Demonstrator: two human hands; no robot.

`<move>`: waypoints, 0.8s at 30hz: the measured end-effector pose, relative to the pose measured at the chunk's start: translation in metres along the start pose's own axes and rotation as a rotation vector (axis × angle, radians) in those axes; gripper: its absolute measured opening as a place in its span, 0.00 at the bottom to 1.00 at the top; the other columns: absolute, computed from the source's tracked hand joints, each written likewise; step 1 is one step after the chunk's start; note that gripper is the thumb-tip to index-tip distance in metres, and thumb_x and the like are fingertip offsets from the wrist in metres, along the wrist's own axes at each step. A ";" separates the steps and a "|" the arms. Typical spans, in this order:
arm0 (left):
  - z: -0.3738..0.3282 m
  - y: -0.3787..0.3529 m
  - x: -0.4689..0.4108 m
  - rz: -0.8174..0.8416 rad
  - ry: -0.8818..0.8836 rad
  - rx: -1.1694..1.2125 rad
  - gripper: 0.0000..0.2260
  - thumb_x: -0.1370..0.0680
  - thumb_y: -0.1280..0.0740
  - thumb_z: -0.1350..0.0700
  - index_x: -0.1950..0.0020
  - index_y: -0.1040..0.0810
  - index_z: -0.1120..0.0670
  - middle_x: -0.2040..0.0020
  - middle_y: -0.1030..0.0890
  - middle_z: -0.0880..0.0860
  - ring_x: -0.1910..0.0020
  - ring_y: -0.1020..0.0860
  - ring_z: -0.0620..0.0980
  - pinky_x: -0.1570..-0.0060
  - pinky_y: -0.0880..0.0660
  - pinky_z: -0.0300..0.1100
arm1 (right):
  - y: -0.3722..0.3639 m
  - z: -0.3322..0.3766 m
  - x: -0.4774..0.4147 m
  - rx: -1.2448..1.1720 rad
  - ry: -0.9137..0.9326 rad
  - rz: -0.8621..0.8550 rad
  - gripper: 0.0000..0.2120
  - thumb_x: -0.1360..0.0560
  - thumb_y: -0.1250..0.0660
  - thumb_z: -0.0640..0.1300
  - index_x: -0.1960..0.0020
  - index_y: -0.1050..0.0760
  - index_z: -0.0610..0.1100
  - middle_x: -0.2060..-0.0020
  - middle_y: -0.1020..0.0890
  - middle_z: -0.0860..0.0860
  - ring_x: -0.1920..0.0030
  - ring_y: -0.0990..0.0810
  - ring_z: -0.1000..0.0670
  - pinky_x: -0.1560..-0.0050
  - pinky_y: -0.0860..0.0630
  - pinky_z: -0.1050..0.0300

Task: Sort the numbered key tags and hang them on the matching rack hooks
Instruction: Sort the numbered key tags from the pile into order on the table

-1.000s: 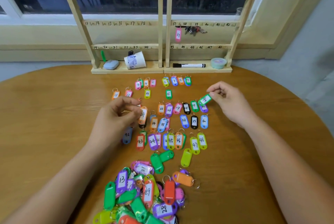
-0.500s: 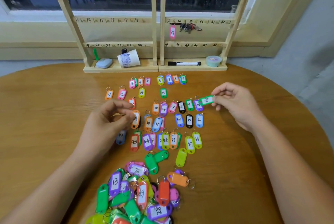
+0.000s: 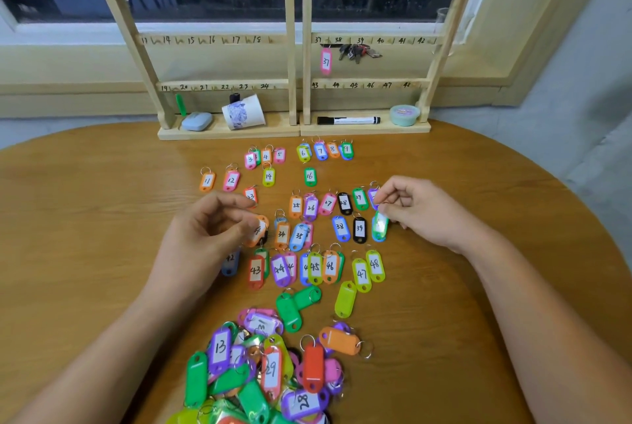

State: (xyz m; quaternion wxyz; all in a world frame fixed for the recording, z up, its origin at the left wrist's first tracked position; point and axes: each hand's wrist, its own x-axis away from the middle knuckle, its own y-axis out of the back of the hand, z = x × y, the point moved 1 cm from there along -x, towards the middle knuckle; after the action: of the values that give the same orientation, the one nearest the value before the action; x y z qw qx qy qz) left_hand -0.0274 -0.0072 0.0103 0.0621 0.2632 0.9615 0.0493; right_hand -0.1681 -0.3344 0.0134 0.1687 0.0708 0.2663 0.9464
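Several coloured numbered key tags lie in rows on the round wooden table (image 3: pixel 85 218), running from the low numbers near the rack to tag 48 (image 3: pixel 375 265). A loose heap of unsorted tags (image 3: pixel 266 369) sits at the near edge. My right hand (image 3: pixel 420 211) pinches a green tag (image 3: pixel 379 226) by its top, its lower end at the right of black tag 39 (image 3: pixel 359 228). My left hand (image 3: pixel 208 235) pinches an orange tag (image 3: pixel 259 230) at the row's left end. The wooden rack (image 3: pixel 294 47) stands behind, with a pink tag 37 (image 3: pixel 326 61) on its hook.
A bunch of keys (image 3: pixel 357 51) hangs by hook 38. On the rack's base lie a tipped paper cup (image 3: pixel 244 112), a blue-grey case (image 3: pixel 196 121), a black marker (image 3: pixel 349 120) and a mint round tin (image 3: pixel 404 114). A window is behind.
My right hand has brought the green tag down and inward from beside the 20s row to the spot right of tag 39. My left hand stays on the orange tag.
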 end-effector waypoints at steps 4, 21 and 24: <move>0.000 0.000 0.000 -0.009 0.003 0.019 0.10 0.21 0.24 0.62 0.42 0.16 0.52 0.52 0.12 0.56 0.52 0.14 0.58 0.42 0.19 0.54 | 0.000 -0.008 -0.003 0.038 0.040 -0.027 0.08 0.22 0.24 0.37 0.49 0.17 0.50 0.55 0.16 0.47 0.58 0.21 0.55 0.55 0.20 0.58; -0.008 0.008 -0.011 -0.095 0.115 0.065 0.09 0.23 0.23 0.62 0.44 0.14 0.55 0.53 0.13 0.64 0.58 0.16 0.53 0.59 0.19 0.41 | -0.013 -0.011 -0.002 -0.133 0.116 -0.275 0.03 0.20 0.26 0.44 0.50 0.15 0.52 0.56 0.14 0.55 0.54 0.19 0.55 0.48 0.22 0.54; -0.017 0.018 -0.030 -0.109 0.122 -0.044 0.08 0.23 0.22 0.62 0.44 0.14 0.54 0.54 0.12 0.60 0.56 0.13 0.53 0.61 0.22 0.36 | -0.014 -0.013 -0.002 -0.123 0.122 -0.286 0.04 0.20 0.26 0.44 0.51 0.15 0.52 0.56 0.14 0.54 0.54 0.18 0.54 0.48 0.21 0.53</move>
State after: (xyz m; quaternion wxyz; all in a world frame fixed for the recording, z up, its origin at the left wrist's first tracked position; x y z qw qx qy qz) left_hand 0.0044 -0.0084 0.0318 0.0116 0.2053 0.9751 0.0831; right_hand -0.1648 -0.3300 -0.0053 0.2893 -0.0359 0.2250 0.9297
